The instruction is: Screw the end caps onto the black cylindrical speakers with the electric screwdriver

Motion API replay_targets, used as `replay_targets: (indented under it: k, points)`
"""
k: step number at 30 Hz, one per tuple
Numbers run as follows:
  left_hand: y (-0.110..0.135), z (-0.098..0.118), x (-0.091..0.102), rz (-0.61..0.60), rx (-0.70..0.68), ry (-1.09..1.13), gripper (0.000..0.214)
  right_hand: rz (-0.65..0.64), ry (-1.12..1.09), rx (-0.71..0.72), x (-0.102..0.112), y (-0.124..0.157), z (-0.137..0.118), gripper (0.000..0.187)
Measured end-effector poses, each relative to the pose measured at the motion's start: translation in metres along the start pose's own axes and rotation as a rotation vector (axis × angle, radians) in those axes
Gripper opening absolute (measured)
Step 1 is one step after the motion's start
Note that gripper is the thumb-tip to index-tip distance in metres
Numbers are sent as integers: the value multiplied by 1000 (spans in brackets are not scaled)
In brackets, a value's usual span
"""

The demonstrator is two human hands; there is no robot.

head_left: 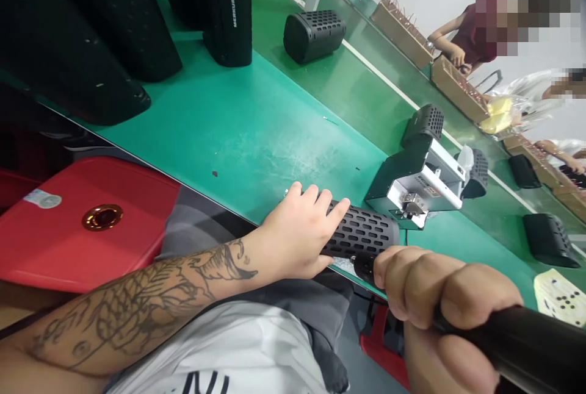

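My left hand (304, 232) is wrapped over the near end of a black speaker housing (366, 228) with rows of slots, which lies at the front edge of the green table. My fist, the right hand (451, 287), grips a black electric screwdriver (535, 339). The driver's nose reaches the lower side of the housing. Its bit and any screw there are too small or hidden to tell. Just beyond the housing stands a silver and black screw feeder (412, 189).
Tall black speakers (229, 16) stand at the upper left of the green table (256, 119). Another slotted housing (315, 34) sits on the green belt, with several more farther right. A red stool (59, 247) is at left. Co-workers work by cardboard boxes (458, 89) across the belt.
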State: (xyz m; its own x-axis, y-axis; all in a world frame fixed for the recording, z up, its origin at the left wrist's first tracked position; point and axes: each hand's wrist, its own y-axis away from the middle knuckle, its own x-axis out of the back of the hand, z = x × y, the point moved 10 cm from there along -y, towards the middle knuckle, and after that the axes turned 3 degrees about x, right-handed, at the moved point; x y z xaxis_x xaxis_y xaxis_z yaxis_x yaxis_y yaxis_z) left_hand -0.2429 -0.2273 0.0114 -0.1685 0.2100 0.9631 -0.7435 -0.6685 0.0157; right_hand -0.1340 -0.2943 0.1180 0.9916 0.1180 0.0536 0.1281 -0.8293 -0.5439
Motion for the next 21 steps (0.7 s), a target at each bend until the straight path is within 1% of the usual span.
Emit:
replay_targets:
  k: [2,3,6,8,10,12,14,17,19,21]
  points:
    - [1,0,0,23,-3,3,107,24,63,-22,11,-3,6,62]
    - [1,0,0,33,-6,2,108,64,102,-47,23,-5,11,62]
    - [3,0,-3,53,-11,-9,109,233,207,-98,75,-16,25,64]
    - [3,0,-4,61,-11,-13,110,348,267,-69,112,-26,27,64]
    - [2,0,-4,63,-8,-13,110,473,345,9,147,-33,23,63]
    - [1,1,-5,55,-5,-7,108,570,412,91,172,-37,18,61]
    - [0,4,-5,46,-3,5,107,618,444,145,186,-38,18,59]
    - [0,5,-3,71,-12,36,104,628,449,175,193,-36,24,57]
    - [4,2,2,144,-57,94,98,626,448,178,193,-33,28,57]
    - [13,-4,10,266,-136,206,88,616,445,165,190,-32,29,57]
